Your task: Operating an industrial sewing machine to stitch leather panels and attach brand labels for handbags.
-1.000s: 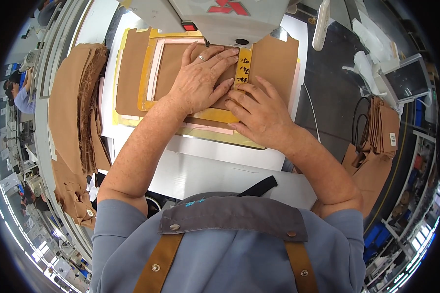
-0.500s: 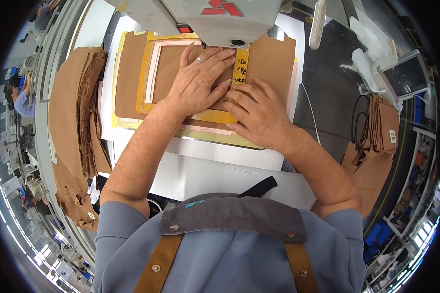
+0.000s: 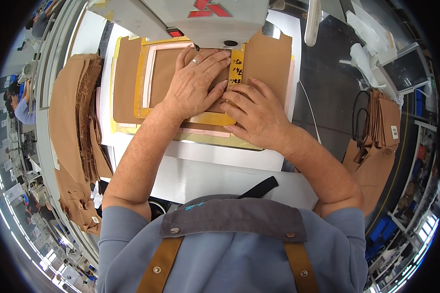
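Observation:
A yellow template frame [image 3: 143,90] with handwriting on its right strip lies over a brown fabric panel [image 3: 268,66], whose brown cloth also shows through the frame's opening. My left hand [image 3: 196,84], with a ring on one finger, rests flat and open, its fingertips by the frame's right strip under the machine head. Fingers apart and slightly bent, my right hand [image 3: 259,113] touches the lower part of that strip near the corner. Neither hand grips anything that I can see. Beneath the fabric sits a pale yellow backing plate [image 3: 195,138].
A large grey sewing machine head [image 3: 220,29] overhangs the frame's far edge. Stacked brown fabric pieces [image 3: 68,112] stand at the left. More folded brown pieces [image 3: 381,122] hang at the right, below a screen [image 3: 407,71]. A white cable [image 3: 310,110] crosses the dark surface.
The view has shifted slightly, with the machine and frame a little further left in it. Both hands keep almost the same places on the frame and fabric.

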Motion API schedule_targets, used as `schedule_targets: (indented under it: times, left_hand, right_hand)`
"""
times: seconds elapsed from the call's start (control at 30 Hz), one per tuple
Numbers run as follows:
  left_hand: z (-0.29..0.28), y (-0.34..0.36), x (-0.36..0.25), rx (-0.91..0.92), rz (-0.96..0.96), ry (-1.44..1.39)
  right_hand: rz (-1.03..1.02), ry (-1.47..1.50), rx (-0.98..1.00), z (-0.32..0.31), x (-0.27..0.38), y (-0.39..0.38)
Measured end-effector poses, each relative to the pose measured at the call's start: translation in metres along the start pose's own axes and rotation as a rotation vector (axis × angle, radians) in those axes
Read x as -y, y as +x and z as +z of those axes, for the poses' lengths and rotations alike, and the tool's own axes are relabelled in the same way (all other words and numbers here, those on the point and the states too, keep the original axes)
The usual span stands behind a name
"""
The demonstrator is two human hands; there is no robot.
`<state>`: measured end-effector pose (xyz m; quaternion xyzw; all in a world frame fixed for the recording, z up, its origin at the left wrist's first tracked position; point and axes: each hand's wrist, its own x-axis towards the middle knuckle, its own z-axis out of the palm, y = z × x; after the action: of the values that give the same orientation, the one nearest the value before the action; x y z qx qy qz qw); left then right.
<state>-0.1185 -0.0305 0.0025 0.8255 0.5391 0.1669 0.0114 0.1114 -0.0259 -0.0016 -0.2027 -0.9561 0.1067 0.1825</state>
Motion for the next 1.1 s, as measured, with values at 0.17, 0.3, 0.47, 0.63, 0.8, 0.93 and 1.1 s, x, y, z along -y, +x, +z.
schedule_targets:
  times: [0.17,0.3,0.47,0.63,0.8,0.93,1.1]
  left_hand:
    - [-0.001,0.001,-0.001,0.007,0.008,0.011]
    - [-0.001,0.001,-0.001,-0.002,0.010,-0.024]
    - [0.002,0.006,0.005,-0.010,-0.002,-0.133]
    - [0.004,0.009,0.005,-0.058,0.000,-0.031]
    - [0.009,0.017,0.003,-0.181,0.017,0.058]
    - [0.013,0.017,0.008,-0.208,-0.012,0.072]
    - [0.010,0.024,0.005,-0.078,-0.122,0.025]
  right_hand:
    - [-0.010,0.013,-0.013,-0.001,-0.001,0.000]
    - [0.000,0.011,0.001,-0.001,-0.001,0.000]
    - [0.004,0.006,-0.029,0.000,-0.006,0.002]
    - [0.001,0.031,-0.046,-0.002,-0.011,0.005]
    - [0.014,0.033,-0.059,0.002,-0.017,0.006]
    - [0.014,0.036,-0.071,0.000,-0.023,0.011]
    - [0.020,0.013,-0.110,0.001,-0.030,0.014]
